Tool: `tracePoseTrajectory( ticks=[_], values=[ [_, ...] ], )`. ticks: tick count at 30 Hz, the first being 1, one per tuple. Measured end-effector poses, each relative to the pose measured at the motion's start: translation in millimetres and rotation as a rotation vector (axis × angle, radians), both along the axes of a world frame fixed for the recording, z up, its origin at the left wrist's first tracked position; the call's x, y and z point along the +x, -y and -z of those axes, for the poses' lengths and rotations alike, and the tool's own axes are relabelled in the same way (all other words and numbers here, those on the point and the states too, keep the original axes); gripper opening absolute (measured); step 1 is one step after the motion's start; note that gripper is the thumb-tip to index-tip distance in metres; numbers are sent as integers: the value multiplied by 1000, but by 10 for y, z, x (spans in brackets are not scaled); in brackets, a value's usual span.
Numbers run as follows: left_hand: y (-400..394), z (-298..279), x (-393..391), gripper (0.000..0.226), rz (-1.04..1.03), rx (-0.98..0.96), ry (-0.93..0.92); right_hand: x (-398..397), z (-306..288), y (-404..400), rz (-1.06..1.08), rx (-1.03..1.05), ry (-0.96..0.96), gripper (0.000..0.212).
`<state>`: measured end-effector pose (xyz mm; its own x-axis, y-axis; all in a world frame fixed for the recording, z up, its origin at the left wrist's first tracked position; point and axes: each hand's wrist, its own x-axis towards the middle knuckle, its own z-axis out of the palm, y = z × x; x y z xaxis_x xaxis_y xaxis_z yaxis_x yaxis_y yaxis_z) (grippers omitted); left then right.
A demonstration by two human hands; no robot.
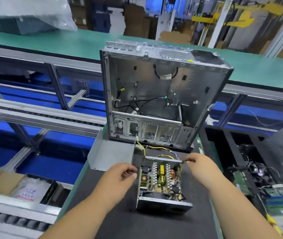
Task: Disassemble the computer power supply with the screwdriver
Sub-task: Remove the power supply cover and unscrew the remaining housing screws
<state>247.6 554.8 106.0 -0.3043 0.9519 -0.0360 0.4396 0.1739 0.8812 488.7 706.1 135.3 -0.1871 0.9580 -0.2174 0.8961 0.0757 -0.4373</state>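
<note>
**Open power supply on the surface, a hand at each side**

The power supply sits cover-off at the centre of the dark surface, its circuit board, coils and yellow parts exposed. The left hand, at 9 o'clock of the unit, has its fingers curled with the tips just beside the left wall; whether they pinch anything is too blurred to tell. The right hand, at 1 o'clock, pinches the far right corner of the perforated rear wall. The grey metal cover lies at 11 o'clock, touching the unit's far left corner. An emptied computer case stands upright at 12 o'clock, and yellow and black wires run between it and the supply. Loose circuit boards lie at 3 o'clock.
</note>
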Motion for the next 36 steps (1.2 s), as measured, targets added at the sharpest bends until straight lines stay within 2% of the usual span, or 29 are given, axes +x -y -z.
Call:
tracePoseTrajectory(
  ticks=[4,7,13,21,26,29,31,34,36],
  values=[
    [-30,28,347,15,16,-44,-93,544,64,-27,75,-15,12,16],
    [-73,-42,563,11,-21,20,-168,920,135,-21,128,-54,1,17],
    [-114,-137,983,21,-24,155,-242,1439,321,-30,160,-98,50,9],
    [-120,-172,1476,25,15,163,-210,2083,496,56,257,-85,106,5],
    [-156,-160,1658,22,40,154,-206,2380,606,106,382,-58,203,26],
    [-167,-154,1753,22,62,154,-194,2456,697,138,418,-122,209,39],
    [-171,-158,1792,20,77,148,-203,2475,737,148,430,-159,219,39],
    [-170,-180,1809,19,88,138,-218,2496,771,140,421,-170,258,27],
    [-169,-218,1802,20,83,130,-210,2507,775,126,410,-188,270,28]
  ],
)
